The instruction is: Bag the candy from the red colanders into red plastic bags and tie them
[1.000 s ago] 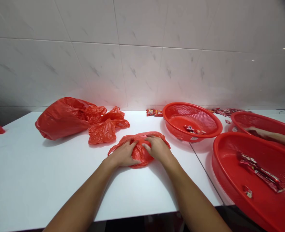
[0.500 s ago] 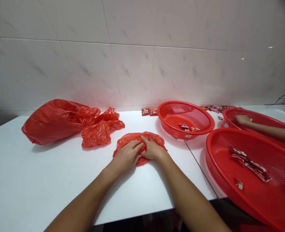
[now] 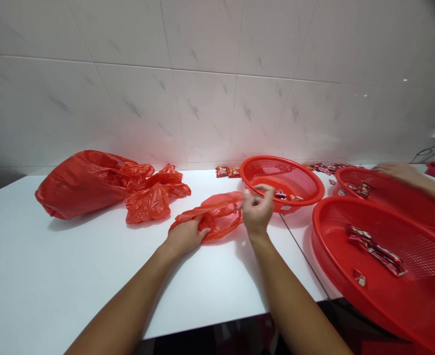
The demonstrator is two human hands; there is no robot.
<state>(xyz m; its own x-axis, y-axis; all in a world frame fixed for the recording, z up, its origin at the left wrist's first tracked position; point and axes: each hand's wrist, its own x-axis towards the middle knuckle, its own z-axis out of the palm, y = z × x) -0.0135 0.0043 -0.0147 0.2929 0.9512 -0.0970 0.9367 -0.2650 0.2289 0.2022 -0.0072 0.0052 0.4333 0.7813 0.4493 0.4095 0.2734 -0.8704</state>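
Note:
A thin red plastic bag (image 3: 220,217) lies on the white table in front of me, its mouth spread into a loose loop. At its left side is my left hand (image 3: 184,236), with the fingers tucked into the folds and the thumb showing on the near side. My right hand (image 3: 257,212) is raised at the bag's right end, fingers curled, the bag's edge drawn up to the fingertips. Just behind that hand stands a round red mesh basket (image 3: 245,172) with a few small wrapped snacks (image 3: 285,195) inside.
A bulging red bag (image 3: 80,187) and a crumpled red bag (image 3: 149,204) lie at left. Snack packets (image 3: 227,172) rest by the wall. A large red basket (image 3: 324,251) holding snack packs stands at right; behind it, a co-worker's blurred hand (image 3: 398,171) is over another basket (image 3: 405,197).
My hands have parted; the right one has lifted and moved right, pulling out the bag's edge. The bag went from bunched to spread. The co-worker's hand has risen from inside its basket.

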